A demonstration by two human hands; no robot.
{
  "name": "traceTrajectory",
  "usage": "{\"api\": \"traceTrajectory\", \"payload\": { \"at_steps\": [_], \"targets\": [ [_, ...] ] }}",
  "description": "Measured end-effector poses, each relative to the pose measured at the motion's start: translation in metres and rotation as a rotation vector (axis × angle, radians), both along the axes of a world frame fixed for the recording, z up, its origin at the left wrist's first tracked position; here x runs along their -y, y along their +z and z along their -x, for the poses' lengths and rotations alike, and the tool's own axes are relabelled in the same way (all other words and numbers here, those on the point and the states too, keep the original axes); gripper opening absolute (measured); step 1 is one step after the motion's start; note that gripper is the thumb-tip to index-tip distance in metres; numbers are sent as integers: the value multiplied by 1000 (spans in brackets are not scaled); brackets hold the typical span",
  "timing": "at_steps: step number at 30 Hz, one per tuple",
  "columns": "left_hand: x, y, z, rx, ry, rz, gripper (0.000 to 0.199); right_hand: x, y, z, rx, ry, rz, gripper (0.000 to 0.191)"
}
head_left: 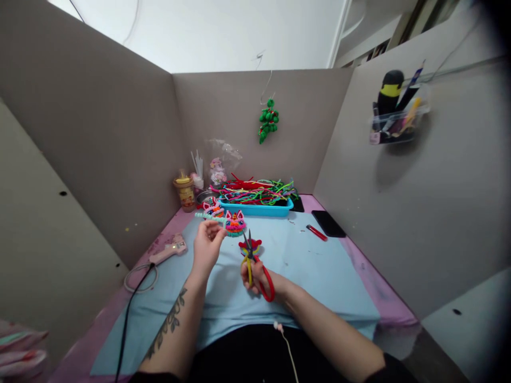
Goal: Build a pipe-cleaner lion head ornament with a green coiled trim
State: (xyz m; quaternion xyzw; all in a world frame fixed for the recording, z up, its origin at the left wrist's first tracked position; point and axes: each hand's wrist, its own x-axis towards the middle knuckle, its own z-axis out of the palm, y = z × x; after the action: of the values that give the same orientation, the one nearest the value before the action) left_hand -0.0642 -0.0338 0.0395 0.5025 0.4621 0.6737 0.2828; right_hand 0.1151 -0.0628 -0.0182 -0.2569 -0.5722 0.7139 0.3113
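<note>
My left hand (208, 244) is closed in a pinch on a pale mint pipe cleaner (204, 216), which sticks out to the left in a bumpy coil. In my right hand (254, 275) are scissors (249, 251) with one red and one yellow handle; the blades point away from me and stand a little apart. Just beyond the blades, a small red and multicoloured fuzzy piece (255, 243) lies on the cloth, partly hidden. Beside my left fingertips is a striped pink, orange and teal cat-like head (235, 223). A similar fuzzy head (213, 207) sits behind it.
A blue tray (255, 208) heaped with colourful pipe cleaners stands at the back. A pink glue gun (170, 250) with its cord lies left. A red cutter (317, 232) and black phone (328, 223) lie right. Grey partitions (219, 106) enclose the table; a drink cup (184, 192) stands back left.
</note>
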Motion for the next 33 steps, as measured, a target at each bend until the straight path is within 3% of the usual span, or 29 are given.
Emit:
{"api": "traceTrajectory", "payload": {
  "at_steps": [4,9,13,25,33],
  "targets": [
    [8,1,-6,-155,18,1,23,1,-6,0,93,23,-36,81],
    [22,2,-16,-513,-29,28,12,-2,3,-4,147,8,-101,83],
    [27,1,-20,-656,-51,54,8,-7,8,-8,174,-11,-152,83],
    [28,-6,-18,-741,-75,62,7,-16,8,-3,241,-83,-181,85],
    [17,-7,17,-691,84,61,10,-40,26,26,391,-28,-260,76]
  ]
}}
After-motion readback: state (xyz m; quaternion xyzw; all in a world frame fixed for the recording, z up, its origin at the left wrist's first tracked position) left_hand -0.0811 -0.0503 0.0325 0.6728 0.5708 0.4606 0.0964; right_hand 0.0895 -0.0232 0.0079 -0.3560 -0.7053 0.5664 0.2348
